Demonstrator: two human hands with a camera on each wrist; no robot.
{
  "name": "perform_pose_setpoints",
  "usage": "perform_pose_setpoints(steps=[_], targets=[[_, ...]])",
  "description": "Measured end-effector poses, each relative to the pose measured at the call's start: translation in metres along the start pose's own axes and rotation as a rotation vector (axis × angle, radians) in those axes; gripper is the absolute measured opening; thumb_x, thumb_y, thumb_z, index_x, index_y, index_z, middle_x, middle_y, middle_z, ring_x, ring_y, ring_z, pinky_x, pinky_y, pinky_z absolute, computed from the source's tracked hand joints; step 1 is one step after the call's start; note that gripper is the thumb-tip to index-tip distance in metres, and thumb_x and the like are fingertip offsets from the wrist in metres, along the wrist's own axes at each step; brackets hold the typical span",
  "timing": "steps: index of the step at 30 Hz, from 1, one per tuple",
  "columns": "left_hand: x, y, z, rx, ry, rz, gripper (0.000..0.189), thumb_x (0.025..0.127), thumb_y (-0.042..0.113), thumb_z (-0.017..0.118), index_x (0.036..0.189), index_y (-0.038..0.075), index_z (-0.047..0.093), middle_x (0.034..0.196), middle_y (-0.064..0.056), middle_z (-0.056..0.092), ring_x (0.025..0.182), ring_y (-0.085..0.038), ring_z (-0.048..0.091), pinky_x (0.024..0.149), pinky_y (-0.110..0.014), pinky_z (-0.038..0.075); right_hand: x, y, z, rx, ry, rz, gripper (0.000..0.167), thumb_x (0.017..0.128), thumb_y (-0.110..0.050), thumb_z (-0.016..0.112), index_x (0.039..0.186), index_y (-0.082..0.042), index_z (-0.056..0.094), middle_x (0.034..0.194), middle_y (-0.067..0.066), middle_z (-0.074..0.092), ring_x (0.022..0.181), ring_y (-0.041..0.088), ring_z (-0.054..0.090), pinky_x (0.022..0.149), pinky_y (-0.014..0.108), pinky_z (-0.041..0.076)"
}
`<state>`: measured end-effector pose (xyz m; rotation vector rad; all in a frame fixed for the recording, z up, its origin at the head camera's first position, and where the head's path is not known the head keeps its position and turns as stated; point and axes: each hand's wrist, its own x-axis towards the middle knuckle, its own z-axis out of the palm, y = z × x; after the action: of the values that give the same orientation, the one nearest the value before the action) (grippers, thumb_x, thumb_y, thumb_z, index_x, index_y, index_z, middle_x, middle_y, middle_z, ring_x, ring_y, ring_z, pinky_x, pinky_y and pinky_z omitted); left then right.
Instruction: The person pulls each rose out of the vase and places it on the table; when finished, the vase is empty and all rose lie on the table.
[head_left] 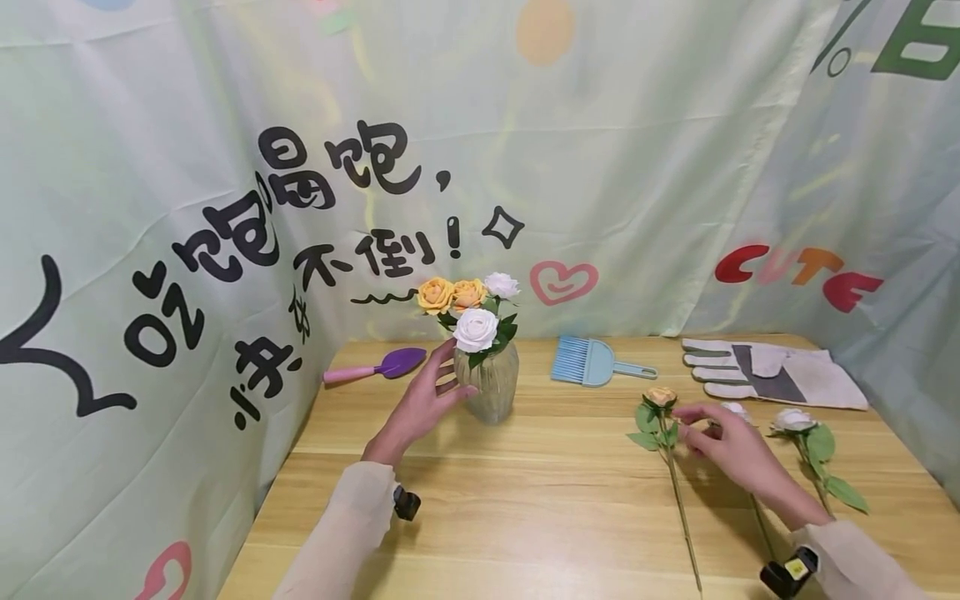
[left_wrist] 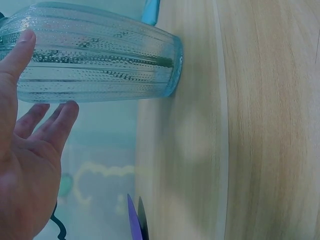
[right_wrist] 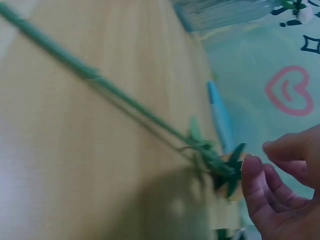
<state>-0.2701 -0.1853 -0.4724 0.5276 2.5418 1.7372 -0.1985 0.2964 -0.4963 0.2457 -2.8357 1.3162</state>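
Orange rose (head_left: 662,397) lies on the wooden table (head_left: 555,508), its stem running toward the near edge. Just beside its bloom, the right hand (head_left: 729,443) has bent fingers and thumb slightly parted, gripping nothing; whether a fingertip touches it cannot be told. At the left side of an upright ribbed glass vase (head_left: 492,393), the left hand (head_left: 426,402) spreads its fingers and thumb loosely, without a grasp. Two yellow-orange roses (head_left: 435,295) and two white roses (head_left: 475,330) stand in the vase; a blue hand brush (head_left: 597,364) lies between vase and glove (head_left: 813,375).
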Motion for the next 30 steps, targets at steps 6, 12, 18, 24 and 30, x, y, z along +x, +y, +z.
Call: perform_pose_setpoints(steps=[6,12,18,24,30], targets=[[0.001,-0.001,0.0,-0.006,0.0,0.013,0.092,0.099,0.019,0.082,0.173,0.024,0.026,0.172,-0.018,0.037,0.153,-0.048,0.047,0.124,-0.054,0.051,0.018,-0.022,-0.016,0.034,0.074,-0.085,0.035,0.113,-0.023,0.064,0.141,-0.003,0.065,0.13,0.013,0.071,0.089,0.005,0.074,0.072,0.025,0.064],[0.0,-0.002,0.0,-0.011,0.002,0.013,0.093,0.1,0.017,0.081,0.173,0.023,0.026,0.173,-0.018,0.037,0.153,-0.049,0.047,0.124,-0.054,0.05,0.041,-0.056,-0.02,0.125,0.103,-0.157,0.038,0.113,-0.031,0.063,0.145,-0.011,0.063,0.13,-0.013,0.066,0.103,-0.004,0.07,0.083,0.013,0.06],[0.0,0.0,0.0,-0.004,0.001,0.02,0.092,0.1,0.018,0.081,0.173,0.024,0.026,0.173,-0.018,0.037,0.153,-0.048,0.047,0.124,-0.053,0.051,0.068,-0.099,-0.006,0.283,0.118,-0.27,0.036,0.113,-0.022,0.064,0.144,-0.003,0.063,0.128,-0.015,0.068,0.112,0.0,0.071,0.095,0.008,0.059],[0.0,0.001,0.0,0.001,0.003,0.012,0.092,0.1,0.019,0.081,0.174,0.025,0.025,0.173,-0.018,0.037,0.153,-0.049,0.047,0.124,-0.054,0.051,0.094,-0.136,0.022,0.376,0.08,-0.366,0.031,0.111,-0.016,0.066,0.139,-0.003,0.068,0.129,-0.01,0.072,0.117,0.009,0.069,0.1,0.012,0.059],[0.0,0.0,0.0,0.0,0.001,0.011,0.093,0.1,0.021,0.081,0.174,0.025,0.025,0.172,-0.017,0.037,0.153,-0.047,0.048,0.123,-0.051,0.052,0.105,-0.165,0.053,0.472,-0.011,-0.411,0.028,0.107,-0.013,0.071,0.134,-0.002,0.069,0.135,0.02,0.071,0.119,0.02,0.071,0.103,0.018,0.06]])
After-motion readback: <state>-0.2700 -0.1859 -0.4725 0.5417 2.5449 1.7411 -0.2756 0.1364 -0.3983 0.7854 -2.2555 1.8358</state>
